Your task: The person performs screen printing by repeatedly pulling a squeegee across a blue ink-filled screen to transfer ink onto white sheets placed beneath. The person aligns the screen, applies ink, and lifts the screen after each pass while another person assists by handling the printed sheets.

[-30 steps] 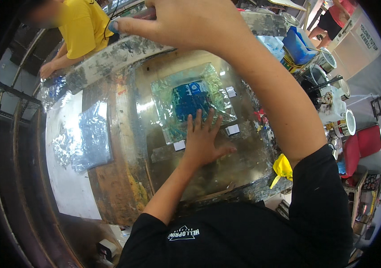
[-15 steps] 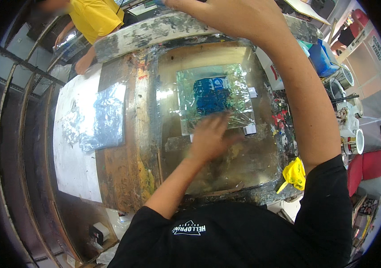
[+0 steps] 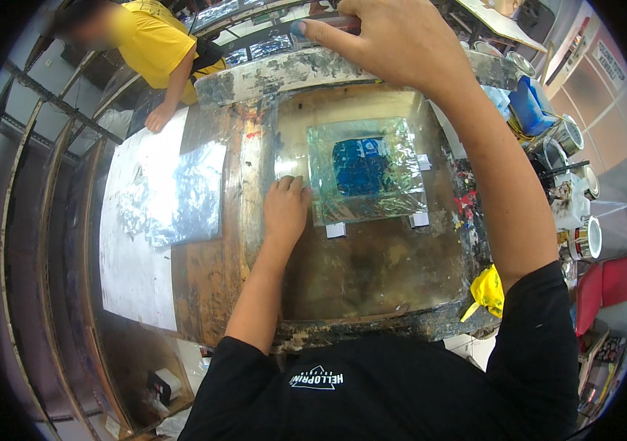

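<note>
A clear, wrinkled plastic sheet [image 3: 401,187] with a dark blue printed patch [image 3: 361,167] lies on the glassy work surface [image 3: 372,272]. White tabs [image 3: 420,220] stick to that surface at the sheet's lower and right edges. My left hand [image 3: 286,212] rests palm down just left of the sheet, fingers slightly bent and apart, holding nothing visible. Raised at the far side, my right hand [image 3: 379,40] has its fingers closed around a dark bar-like piece [image 3: 348,23], mostly hidden by the hand. Its thumb shows a blue stain.
Shiny clear plastic sheets [image 3: 192,195] lie on a white board [image 3: 137,283] at left. A person in yellow [image 3: 155,44] stands behind it, a hand on the board. A paint-smeared beam [image 3: 276,73] crosses the far side. A yellow bag [image 3: 487,290] and cans [image 3: 586,239] are at right.
My left hand has moved from the sheet's lower edge to its left side. My right hand stays raised. The view has shifted slightly, and the person in yellow shows more fully.
</note>
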`<state>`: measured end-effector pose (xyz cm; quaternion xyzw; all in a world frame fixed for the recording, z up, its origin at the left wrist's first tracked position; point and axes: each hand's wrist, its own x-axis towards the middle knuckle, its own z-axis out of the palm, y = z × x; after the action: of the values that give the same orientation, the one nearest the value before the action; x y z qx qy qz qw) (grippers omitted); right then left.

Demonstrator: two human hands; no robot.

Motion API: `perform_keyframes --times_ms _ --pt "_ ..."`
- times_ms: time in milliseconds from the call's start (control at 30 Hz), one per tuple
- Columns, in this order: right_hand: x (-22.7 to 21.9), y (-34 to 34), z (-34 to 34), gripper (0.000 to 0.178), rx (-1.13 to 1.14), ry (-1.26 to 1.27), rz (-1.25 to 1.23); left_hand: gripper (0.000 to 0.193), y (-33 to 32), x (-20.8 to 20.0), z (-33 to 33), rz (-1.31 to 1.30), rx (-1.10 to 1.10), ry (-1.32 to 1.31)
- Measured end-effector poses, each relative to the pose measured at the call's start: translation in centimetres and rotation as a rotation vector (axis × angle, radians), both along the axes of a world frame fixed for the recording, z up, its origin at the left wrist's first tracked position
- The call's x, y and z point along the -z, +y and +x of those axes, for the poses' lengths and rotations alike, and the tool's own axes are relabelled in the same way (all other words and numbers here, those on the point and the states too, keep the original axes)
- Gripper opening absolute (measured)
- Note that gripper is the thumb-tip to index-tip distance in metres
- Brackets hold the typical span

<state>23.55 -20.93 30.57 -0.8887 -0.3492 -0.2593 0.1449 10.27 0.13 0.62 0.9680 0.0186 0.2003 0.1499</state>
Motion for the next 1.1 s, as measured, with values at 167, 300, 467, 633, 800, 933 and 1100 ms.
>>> perform_keyframes --times_ms 167,300,467,633,800,933,1100 --pt "-0.6 0.1 -0.4 0.071 0.003 0.042 0.033 0.027 -0.1 1.6 -0.3 -0.153 -0.282 -0.220" --pt "-0.3 -0.2 -0.1 0.072 -0.008 0.155 0.026 0.042 0.7 2.6 -0.4 -0.548 -0.467 -0.110" --pt "1.5 0.1 1.1 0.065 -0.102 -0.174 0.105 0.046 2.5 1.8 -0.2 -0.981 -0.483 0.129" --pt "1.9 0.1 1.3 0.065 -0.078 -0.126 0.112 0.049 2.8 0.9 -0.9 -1.271 -0.501 0.164" --pt "1.2 -0.1 0.6 0.065 -0.079 -0.050 0.091 0.055 3.7 1.5 -1.9 -1.543 -0.572 0.244" --pt "0.8 -0.1 0.4 0.064 -0.064 -0.025 0.075 0.060 5.0 1.6 -2.5 -1.899 -0.564 0.209" --pt "0.9 0.0 0.3 0.057 -0.066 -0.019 0.092 0.060 2.4 -0.6 -4.5 -1.748 -0.481 -0.016"
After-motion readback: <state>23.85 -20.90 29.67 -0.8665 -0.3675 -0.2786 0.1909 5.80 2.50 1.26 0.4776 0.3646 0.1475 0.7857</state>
